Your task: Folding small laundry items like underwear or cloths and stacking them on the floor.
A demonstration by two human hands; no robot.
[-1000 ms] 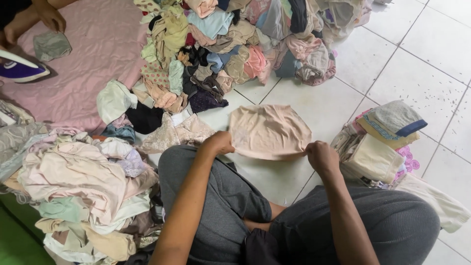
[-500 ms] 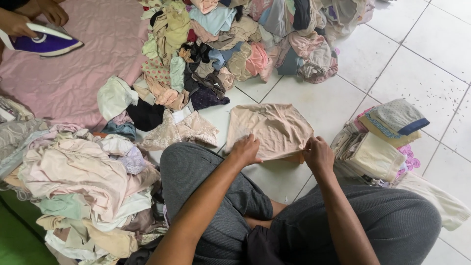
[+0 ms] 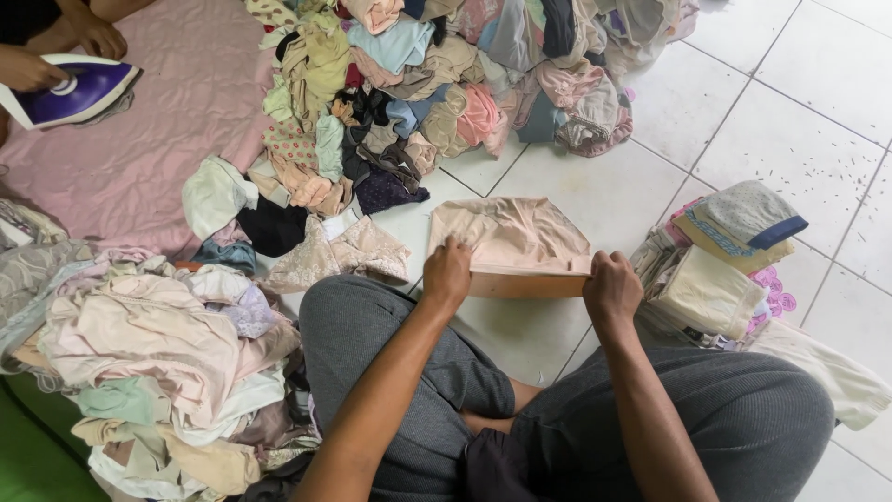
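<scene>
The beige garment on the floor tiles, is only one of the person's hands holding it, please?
No, both the left hand and the right hand grip the near edge of the beige garment.

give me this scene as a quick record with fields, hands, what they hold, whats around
left hand: grips near edge of beige garment
right hand: grips same edge, other end
garment: partly folded on white tiled floor
right side: stack of folded clothes
ahead: heap of mixed clothes
left side: pale clothes pile
far left: another person's hand on purple iron, pink mat
</scene>
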